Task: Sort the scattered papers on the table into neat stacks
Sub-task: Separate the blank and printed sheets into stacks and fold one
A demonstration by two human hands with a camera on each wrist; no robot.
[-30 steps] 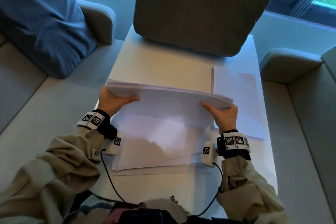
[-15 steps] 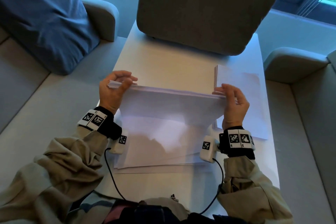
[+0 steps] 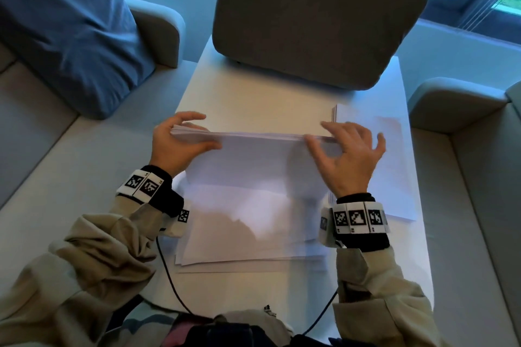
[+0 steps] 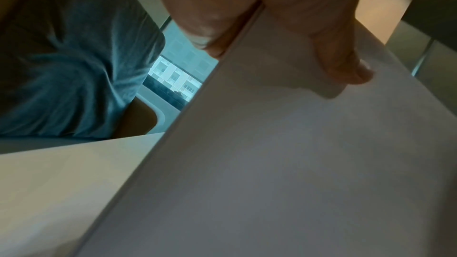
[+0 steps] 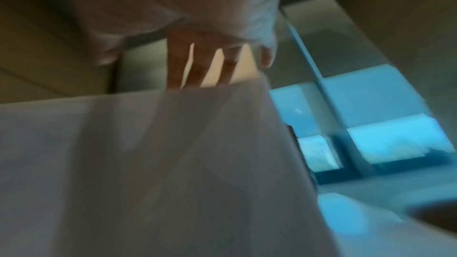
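Papers [image 3: 253, 155] stand on edge over the table's [image 3: 253, 98] middle, hiding most of a loose pile [image 3: 248, 245] beneath. Left hand [image 3: 174, 146] pinches their left end, thumb in front, fingers curled behind. Right hand [image 3: 349, 158] sits at the right end, fingers spread and blurred; its grip is unclear. A second stack [image 3: 389, 166] lies along the right edge, partly covered by that hand. Bare tabletop remains toward the far edge.

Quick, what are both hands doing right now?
Left hand: grips the left end of the paper bundle, thumb in front.
Right hand: open, fingers spread, at the bundle's right end.
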